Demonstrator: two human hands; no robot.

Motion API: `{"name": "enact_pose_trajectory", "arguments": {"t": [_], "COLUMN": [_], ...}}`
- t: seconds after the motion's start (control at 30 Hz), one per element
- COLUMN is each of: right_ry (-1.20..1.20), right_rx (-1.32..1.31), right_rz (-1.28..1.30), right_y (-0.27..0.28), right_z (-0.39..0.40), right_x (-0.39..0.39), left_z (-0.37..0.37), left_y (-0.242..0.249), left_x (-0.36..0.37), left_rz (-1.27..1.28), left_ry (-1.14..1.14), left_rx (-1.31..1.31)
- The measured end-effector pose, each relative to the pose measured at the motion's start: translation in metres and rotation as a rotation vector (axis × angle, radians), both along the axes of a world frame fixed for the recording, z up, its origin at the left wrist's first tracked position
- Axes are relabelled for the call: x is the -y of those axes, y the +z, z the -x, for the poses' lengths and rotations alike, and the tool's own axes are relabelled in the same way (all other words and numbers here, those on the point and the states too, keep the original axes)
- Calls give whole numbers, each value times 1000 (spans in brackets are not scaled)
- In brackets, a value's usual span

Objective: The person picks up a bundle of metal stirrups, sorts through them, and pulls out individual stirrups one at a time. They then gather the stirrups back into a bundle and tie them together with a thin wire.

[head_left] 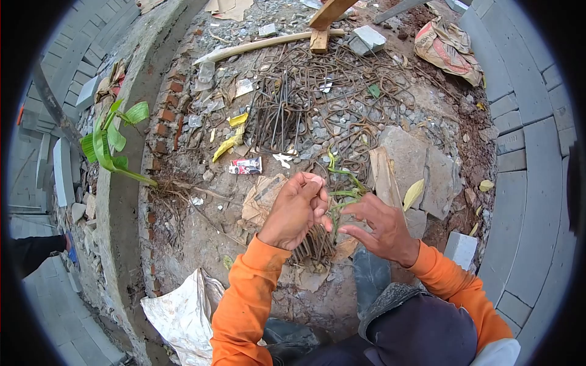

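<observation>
The left hand (298,209) is curled, fingertips drawn together; whether it pinches anything, I cannot tell. The right hand (384,232) is released, thumb and fingers parted, beside green stems (345,194). Just below them sits a bundle of bent rods (312,249). Bare ground separates it from the concrete curb (122,213) at left; paving (530,207) edges the right.

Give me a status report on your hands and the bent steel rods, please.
Left hand curled, contents unclear; right hand open. Bent steel rods beneath. Green stems between the hands.
</observation>
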State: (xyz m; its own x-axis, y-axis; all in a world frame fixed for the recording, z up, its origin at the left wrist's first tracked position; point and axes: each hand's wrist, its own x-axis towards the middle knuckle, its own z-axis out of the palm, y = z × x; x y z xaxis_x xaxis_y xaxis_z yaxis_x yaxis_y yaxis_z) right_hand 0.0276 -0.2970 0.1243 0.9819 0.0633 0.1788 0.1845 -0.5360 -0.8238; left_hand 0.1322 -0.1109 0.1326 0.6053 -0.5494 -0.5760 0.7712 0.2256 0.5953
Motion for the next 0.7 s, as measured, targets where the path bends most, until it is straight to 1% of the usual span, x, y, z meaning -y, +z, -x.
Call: {"name": "enact_pose_trajectory", "arguments": {"t": [0.07, 0.1, 0.17, 0.2, 0.3, 0.37, 0.4, 0.47, 0.57, 0.6, 0.67, 0.7], "right_ry": [49, 31, -6, -42, -159, -233, -281, -376, -471, -481, -500, -507], "right_rx": [138, 170, 236, 192, 91, 79, 21, -95, -212, -252, -329, -319], "right_rz": [84, 46, -32, -70, -156, -183, -280, -470, -649, -670, -711, -716], "right_y": [-11, -13, -15, -14, -13, -17, -22, -30, -27, -27, -27, -24], "right_z": [-2, -2, -2, -1, 6, 8, 9, 9, 6, 6, 6, 4], "right_x": [4, 4, 3, 2, 1, 2, 0, -2, -5, -4, -2, -3], "left_z": [0, -1, -9, -11, -6, 2, 7, 19, 35, 40, 48, 51], "left_y": [-8, -12, -18, -21, -29, -28, -28, -30, -27, -25, -26, -27], "left_x": [1, 0, -8, -11, -9, -4, 1, 10, 24, 28, 33, 35], "left_rz": [18, 26, 112, 157, 218, 196, 185, 104, -59, -120, -142, -153], "left_ry": [28, 43, -12, -44, -27, 66, 113, 195, 262, 276, 325, 348], "left_rx": [-61, -90, -134, -156, -174, -220, -243, -176, -56, -12, 58, 93]}}
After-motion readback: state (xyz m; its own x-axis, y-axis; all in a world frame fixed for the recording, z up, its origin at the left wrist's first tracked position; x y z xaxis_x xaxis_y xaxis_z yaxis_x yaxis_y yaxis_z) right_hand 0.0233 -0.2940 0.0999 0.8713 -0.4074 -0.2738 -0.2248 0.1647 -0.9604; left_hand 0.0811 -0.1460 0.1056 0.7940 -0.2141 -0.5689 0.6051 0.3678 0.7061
